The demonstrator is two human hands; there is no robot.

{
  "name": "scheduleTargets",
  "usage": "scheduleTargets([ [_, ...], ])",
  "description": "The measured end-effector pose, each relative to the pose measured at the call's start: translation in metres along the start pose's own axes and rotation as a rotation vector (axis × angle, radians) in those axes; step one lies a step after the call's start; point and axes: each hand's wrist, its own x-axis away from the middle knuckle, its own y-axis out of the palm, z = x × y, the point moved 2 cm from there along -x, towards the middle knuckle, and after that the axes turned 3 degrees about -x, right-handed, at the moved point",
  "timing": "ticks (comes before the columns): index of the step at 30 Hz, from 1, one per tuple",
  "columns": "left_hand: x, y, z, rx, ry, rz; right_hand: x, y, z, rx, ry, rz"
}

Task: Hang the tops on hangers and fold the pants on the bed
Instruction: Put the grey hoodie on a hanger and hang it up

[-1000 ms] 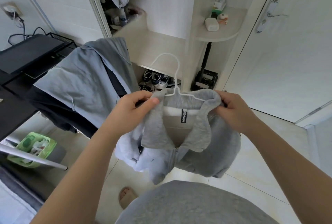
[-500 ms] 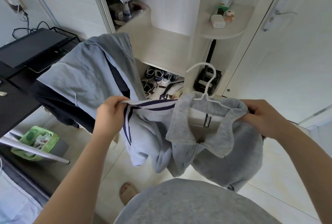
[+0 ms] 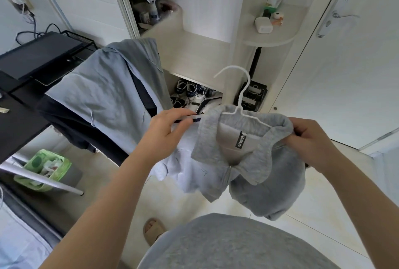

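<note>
The left hand (image 3: 166, 130) pinches the navy-striped edge of a grey collared zip top (image 3: 265, 186). The right hand (image 3: 311, 139) has its fingers clenched on the top's shoulder, over a white wire hanger (image 3: 241, 96).

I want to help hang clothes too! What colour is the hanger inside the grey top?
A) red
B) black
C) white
C: the hook of the hanger sticking up out of the collar of the top is white wire.

Grey collared top (image 3: 254, 156) on white hanger (image 3: 241, 104)
</note>
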Motion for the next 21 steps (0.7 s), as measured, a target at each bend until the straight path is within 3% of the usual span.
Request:
scheduleTargets([
  [7,-0.003,0.011,-0.014,-0.156,-0.139,0.010,-0.002,0.003,0.003,-0.095,0.066,0.071],
  [15,-0.009,0.033,0.003,0.040,-0.173,-0.186,-0.031,0.021,-0.004,-0.441,0.296,0.193],
  [21,-0.035,0.019,0.005,0.191,-0.189,-0.194,-0.097,0.057,-0.040,-0.702,0.297,0.241],
])
